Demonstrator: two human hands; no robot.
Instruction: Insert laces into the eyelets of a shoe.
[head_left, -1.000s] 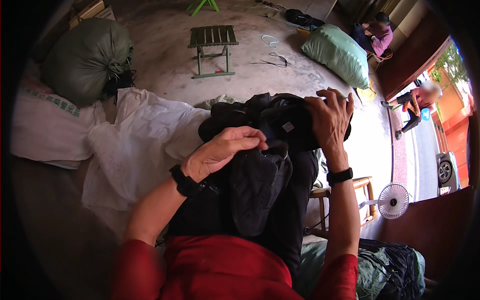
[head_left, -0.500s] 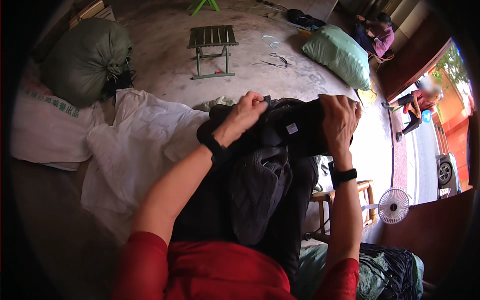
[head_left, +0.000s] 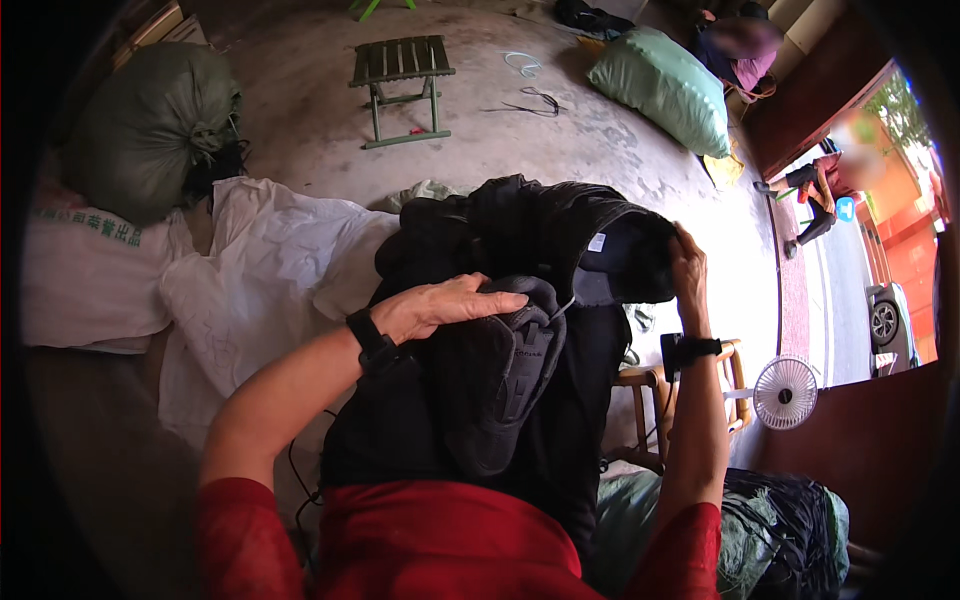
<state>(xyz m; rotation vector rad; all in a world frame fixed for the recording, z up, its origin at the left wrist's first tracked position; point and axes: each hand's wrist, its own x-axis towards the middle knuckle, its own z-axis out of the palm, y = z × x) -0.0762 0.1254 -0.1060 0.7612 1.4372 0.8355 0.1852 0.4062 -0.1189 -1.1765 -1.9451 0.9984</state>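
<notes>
A black garment (head_left: 520,240) lies bunched over my lap, with a dark grey padded part (head_left: 500,390) hanging down toward me. My left hand (head_left: 445,305) lies flat on top of that grey part, fingers stretched out to the right. My right hand (head_left: 688,262) grips the garment's right end, where a small white label (head_left: 598,243) shows. Both wrists carry black bands. My sleeves are red.
A white sack sheet (head_left: 260,280) spreads on the concrete floor at my left, beside a white bag (head_left: 85,275) and a green sack (head_left: 150,125). A green slatted stool (head_left: 400,70) stands ahead. A small fan (head_left: 785,392) and wooden stool (head_left: 650,385) are at right. People sit far right.
My left hand has come down from the garment's top edge and now presses flat on the grey padded part. My right hand keeps its hold on the right end.
</notes>
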